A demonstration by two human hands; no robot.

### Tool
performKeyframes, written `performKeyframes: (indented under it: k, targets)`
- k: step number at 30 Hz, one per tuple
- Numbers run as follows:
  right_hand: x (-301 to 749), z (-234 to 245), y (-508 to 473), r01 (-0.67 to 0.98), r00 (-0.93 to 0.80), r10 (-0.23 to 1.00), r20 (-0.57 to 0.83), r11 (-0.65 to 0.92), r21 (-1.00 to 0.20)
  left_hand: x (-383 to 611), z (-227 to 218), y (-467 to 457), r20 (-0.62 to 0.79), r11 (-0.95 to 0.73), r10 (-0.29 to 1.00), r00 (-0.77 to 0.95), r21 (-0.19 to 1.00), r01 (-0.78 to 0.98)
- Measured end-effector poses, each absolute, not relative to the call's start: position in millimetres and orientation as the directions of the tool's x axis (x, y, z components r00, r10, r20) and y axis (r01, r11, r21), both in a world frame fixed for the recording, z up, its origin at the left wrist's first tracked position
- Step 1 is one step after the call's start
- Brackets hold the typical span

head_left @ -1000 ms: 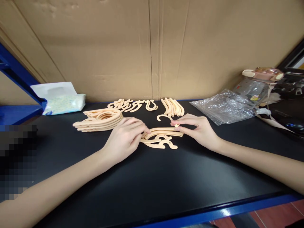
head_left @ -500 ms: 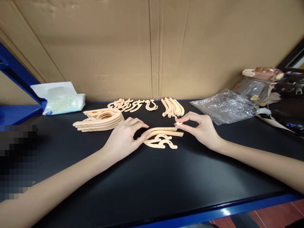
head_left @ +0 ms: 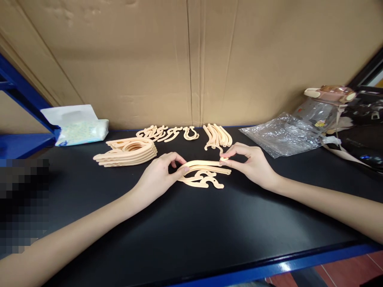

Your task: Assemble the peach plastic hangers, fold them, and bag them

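My left hand (head_left: pixel 155 173) pinches the left end of a long, curved beige hanger arm (head_left: pixel 203 163) between thumb and fingers. At that arm's right end, my right hand (head_left: pixel 254 163) pinches a small beige hook piece (head_left: pixel 220 151). Fingertips cover part of this piece, so I cannot tell whether it is joined to the arm. Just below lies another long arm (head_left: pixel 215 170). Nearer to me, curved hook-ended pieces (head_left: pixel 214 182) rest on the black table (head_left: pixel 191 227).
At left is a stack of beige folded hangers (head_left: pixel 128 157). Behind lie loose hook pieces (head_left: pixel 173 133) and a row of hanger arms (head_left: pixel 220 134). A tissue pack (head_left: pixel 82 133) stands back left. Clear plastic bag (head_left: pixel 278 133), bottle (head_left: pixel 321 109) and black bag (head_left: pixel 356 143) are at right.
My left fingers have closed on the curved arm's left end. My right hand has shifted slightly left and down, bringing the hook piece against the arm's right end.
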State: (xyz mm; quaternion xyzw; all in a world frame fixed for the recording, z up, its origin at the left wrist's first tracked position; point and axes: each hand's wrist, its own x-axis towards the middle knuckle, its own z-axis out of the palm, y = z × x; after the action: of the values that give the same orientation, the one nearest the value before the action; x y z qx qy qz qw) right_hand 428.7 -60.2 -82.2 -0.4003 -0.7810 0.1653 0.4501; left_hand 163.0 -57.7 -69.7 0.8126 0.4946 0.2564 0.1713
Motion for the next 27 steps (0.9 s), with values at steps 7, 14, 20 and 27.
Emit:
performKeyframes:
  k: [7, 14, 20, 27]
  targets:
    - [429, -82, -59, 0.470, -0.235, 0.770, 0.593, 0.624, -0.624, 165, -66, -56, 0.201, -0.312, 0.943, 0.265, 0.809, 0.498]
    - [429, -82, -59, 0.452, -0.225, 0.801, 0.555, 0.591, -0.669, 164, -64, -55, 0.134, -0.146, 0.986, 0.102, 0.981, 0.125]
    - [428, -79, -58, 0.434, -0.331, 0.846, 0.418, 0.530, -0.729, 165, -60, -57, 0.091, -0.080, 0.993, 0.077, 0.989, -0.127]
    - [428, -77, -60, 0.406, -0.393, 0.831, 0.393, 0.540, -0.737, 169, -54, -66, -0.038, 0.077, 0.970, 0.240, 0.985, -0.156]
